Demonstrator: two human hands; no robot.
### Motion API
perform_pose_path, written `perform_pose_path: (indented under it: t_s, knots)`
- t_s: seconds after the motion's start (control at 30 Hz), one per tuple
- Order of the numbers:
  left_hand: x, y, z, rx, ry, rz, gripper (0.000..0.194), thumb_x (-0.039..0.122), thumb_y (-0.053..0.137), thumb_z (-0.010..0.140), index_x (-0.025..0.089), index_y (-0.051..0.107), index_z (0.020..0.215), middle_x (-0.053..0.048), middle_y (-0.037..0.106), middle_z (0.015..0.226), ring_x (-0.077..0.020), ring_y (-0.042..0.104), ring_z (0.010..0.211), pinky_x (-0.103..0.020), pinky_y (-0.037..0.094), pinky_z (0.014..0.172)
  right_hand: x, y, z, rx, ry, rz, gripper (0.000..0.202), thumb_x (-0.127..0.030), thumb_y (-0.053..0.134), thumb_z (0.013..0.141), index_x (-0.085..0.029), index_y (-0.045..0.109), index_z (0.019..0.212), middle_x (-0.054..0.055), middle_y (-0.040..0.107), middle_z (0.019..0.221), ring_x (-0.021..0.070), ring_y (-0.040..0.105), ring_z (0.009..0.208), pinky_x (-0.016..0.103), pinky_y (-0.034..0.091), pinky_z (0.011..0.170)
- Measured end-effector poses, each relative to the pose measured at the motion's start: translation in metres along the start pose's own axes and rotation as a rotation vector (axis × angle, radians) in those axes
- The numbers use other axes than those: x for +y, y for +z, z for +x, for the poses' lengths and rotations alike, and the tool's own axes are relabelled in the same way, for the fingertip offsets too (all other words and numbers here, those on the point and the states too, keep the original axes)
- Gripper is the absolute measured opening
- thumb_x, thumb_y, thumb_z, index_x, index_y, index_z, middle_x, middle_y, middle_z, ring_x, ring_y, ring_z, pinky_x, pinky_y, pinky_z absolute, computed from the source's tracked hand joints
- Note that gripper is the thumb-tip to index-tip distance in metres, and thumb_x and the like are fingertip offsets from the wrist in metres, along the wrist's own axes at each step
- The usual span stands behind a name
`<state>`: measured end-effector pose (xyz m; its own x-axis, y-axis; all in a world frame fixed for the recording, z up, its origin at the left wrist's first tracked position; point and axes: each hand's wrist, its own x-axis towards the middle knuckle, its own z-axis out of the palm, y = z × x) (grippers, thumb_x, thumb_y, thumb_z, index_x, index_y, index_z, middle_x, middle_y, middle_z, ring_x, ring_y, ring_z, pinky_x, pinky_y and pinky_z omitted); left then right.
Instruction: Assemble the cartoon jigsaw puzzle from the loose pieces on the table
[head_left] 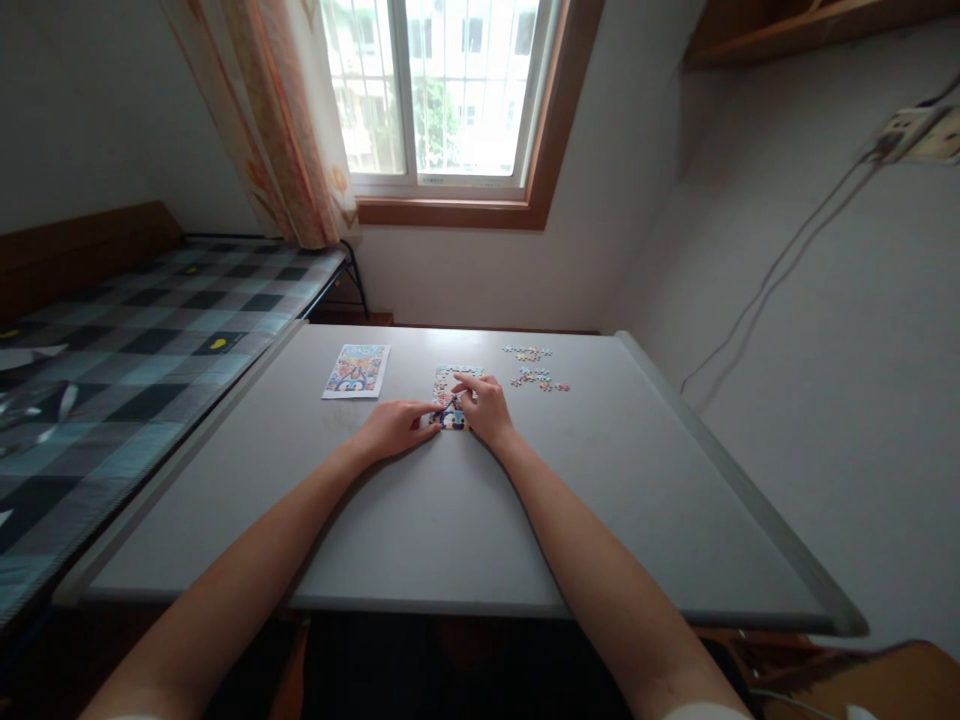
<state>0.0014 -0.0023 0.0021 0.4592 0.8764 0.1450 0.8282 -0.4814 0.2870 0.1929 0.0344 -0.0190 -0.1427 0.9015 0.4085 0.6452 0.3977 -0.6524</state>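
A partly assembled jigsaw puzzle (453, 420) lies on the grey table, with a blue and white figure along its near edge. My left hand (396, 428) rests on the tabletop, its outstretched fingertips and thumb touching the puzzle's left edge. Over the puzzle's right side is my right hand (489, 408), fingers bent and index finger pointing left. Its thumb and lower fingers come close together above the pieces; whatever they may pinch is too small to make out. To the left lies a printed reference picture (357, 371). Loose jigsaw pieces (537, 379) are scattered to the right.
Another cluster of loose pieces (528, 352) sits farther back on the table (420, 520). A bed with a checked cover (225, 300) stands along the left, and a window (442, 90) is ahead. A cable (765, 290) hangs down the right wall.
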Motion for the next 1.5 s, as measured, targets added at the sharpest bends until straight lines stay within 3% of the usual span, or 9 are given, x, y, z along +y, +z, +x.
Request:
perform_pose_path:
  t_s: [0.27,0.5,0.83,1.0,1.5]
  knots:
    - [-0.002,0.003,0.001,0.01,0.008,-0.001,0.038,0.047,0.051,0.087,0.033,0.064,0.12,0.002,0.065,0.071,-0.013,0.056,0.062,-0.022,0.033,0.057,-0.001,0.002,0.0,-0.047,0.011,0.003,0.037,-0.009,0.049,0.077,-0.022,0.072,0.103,0.0,0.074,0.088,0.0204,0.053,0.096,0.034,0.04,0.093]
    - [-0.003,0.003,0.0,0.017,0.009,-0.002,0.038,0.046,0.051,0.087,0.032,0.064,0.12,0.002,0.064,0.07,-0.0125,0.055,0.061,-0.022,0.032,0.057,0.002,-0.001,0.002,0.044,0.048,0.038,0.036,-0.01,0.046,0.078,-0.02,0.072,0.101,0.0,0.073,0.086,0.0184,0.057,0.089,0.031,0.042,0.089]
    - [0.0,0.0,0.0,-0.002,-0.001,-0.006,0.04,0.047,0.05,0.087,0.031,0.063,0.121,0.001,0.063,0.07,-0.0125,0.055,0.061,-0.022,0.032,0.057,0.01,-0.005,0.005,0.063,0.019,0.024,0.04,-0.006,0.04,0.074,-0.018,0.074,0.089,0.005,0.071,0.087,0.0179,0.06,0.088,0.031,0.043,0.09]
    - [0.0,0.0,0.0,-0.013,-0.01,0.001,0.041,0.048,0.05,0.086,0.03,0.063,0.121,0.001,0.063,0.07,-0.0128,0.055,0.062,-0.022,0.033,0.057,0.021,-0.019,0.009,0.03,0.116,0.075,0.041,-0.009,0.036,0.074,-0.02,0.074,0.086,0.001,0.069,0.071,0.016,0.062,0.072,0.028,0.047,0.079]
    - [-0.001,0.001,0.001,-0.011,0.002,-0.004,0.041,0.047,0.05,0.087,0.03,0.063,0.121,0.0,0.065,0.073,-0.0126,0.055,0.062,-0.022,0.033,0.057,0.018,-0.016,0.005,-0.07,0.097,-0.053,0.038,-0.007,0.041,0.075,-0.023,0.074,0.085,0.001,0.071,0.078,0.0161,0.062,0.075,0.025,0.045,0.074]
